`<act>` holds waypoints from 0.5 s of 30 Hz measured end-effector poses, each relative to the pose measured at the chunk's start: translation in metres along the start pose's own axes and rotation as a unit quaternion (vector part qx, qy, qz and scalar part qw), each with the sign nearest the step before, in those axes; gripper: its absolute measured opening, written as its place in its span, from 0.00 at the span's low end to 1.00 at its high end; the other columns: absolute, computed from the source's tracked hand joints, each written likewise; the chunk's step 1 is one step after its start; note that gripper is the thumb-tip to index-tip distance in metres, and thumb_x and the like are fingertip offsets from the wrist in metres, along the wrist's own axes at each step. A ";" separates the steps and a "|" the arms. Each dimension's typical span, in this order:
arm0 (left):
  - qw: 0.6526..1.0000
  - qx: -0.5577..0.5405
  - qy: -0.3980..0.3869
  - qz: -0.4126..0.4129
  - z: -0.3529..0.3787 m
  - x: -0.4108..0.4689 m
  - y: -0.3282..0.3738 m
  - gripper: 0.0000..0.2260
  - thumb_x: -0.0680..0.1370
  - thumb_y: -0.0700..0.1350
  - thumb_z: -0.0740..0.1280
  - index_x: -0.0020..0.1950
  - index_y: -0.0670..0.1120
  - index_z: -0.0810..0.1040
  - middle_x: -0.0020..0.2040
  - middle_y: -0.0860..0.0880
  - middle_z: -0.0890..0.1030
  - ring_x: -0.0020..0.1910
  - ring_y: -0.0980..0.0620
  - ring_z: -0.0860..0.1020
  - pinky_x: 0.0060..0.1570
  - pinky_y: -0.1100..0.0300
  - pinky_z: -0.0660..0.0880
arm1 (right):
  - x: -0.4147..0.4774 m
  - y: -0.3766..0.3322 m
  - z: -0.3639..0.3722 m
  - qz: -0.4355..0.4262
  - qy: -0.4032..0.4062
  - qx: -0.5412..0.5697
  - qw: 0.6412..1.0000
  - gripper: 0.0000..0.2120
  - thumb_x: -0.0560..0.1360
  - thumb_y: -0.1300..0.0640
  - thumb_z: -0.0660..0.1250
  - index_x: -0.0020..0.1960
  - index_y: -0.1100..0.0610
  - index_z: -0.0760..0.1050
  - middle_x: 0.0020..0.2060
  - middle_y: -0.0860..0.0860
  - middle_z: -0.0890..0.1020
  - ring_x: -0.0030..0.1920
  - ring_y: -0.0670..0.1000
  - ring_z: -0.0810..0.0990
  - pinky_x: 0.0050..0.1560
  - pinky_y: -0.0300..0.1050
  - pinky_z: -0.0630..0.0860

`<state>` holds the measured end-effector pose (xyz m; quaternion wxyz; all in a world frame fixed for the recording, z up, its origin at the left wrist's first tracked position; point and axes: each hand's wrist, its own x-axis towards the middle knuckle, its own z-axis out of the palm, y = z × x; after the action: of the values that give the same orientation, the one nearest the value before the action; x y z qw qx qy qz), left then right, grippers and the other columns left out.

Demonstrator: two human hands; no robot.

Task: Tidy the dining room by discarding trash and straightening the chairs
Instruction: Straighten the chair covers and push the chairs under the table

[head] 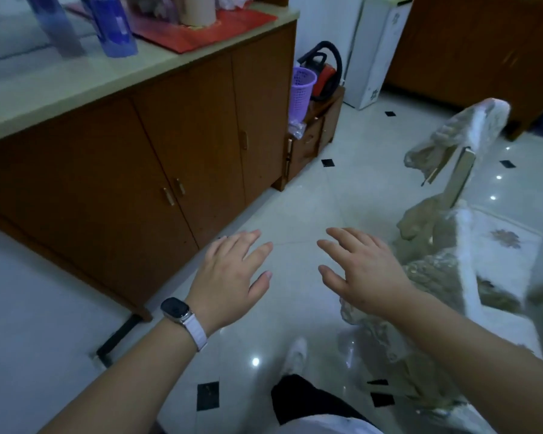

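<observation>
Left hand (229, 277): palm down, fingers (261, 249) straight and spread wide, holding nothing and touching nothing. White-banded smartwatch (176, 310) on that wrist. Right hand (364, 270): same pose, fingers (336, 236) splayed and slightly bent at the tips, nothing in its grasp. Both hover over the glossy tiled floor (295, 208) with a gap between them.

Dining chair (496, 255): white upholstered seat and gold-toned frame, loosely wrapped in clear plastic (wrap crumpled round the backrest and legs). It stands just right of the right hand's fingers. The fingertips point past its left edge and are not on it. The back of the right hand overlaps the plastic in view; cannot tell whether it touches. The left hand is well apart from the chair, on the far side of the right hand.

Left of the chair, across open floor: a brown wooden sideboard (157, 170) with a pale top. It carries blue bottles (113, 26) and a red mat (207, 29). Beyond the chair to its left, at the sideboard's end: a purple plastic basket (301, 86) and a red vacuum cleaner (325, 76) side by side on a low cabinet. A tall white carton (376, 51) stands behind the chair against the wall. Nearer than the chair, low in view: the person's white shoe (295, 352).
</observation>
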<state>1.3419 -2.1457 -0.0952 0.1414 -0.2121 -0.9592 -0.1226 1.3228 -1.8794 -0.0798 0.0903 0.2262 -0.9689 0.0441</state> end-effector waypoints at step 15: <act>0.987 0.003 -0.036 0.154 0.066 0.262 -0.024 0.19 0.77 0.53 0.63 0.65 0.49 0.77 0.65 0.46 0.77 0.64 0.45 0.73 0.63 0.48 0.68 | 0.133 0.144 0.037 0.092 0.038 0.006 0.995 0.22 0.75 0.41 0.60 0.60 0.54 0.78 0.60 0.54 0.80 0.60 0.58 0.78 0.58 0.52 0.73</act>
<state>1.0887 -2.0500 -0.0758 0.1246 -0.3614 -0.9198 -0.0888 1.1354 -1.8131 -0.0962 0.1210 0.1345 -0.9812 0.0667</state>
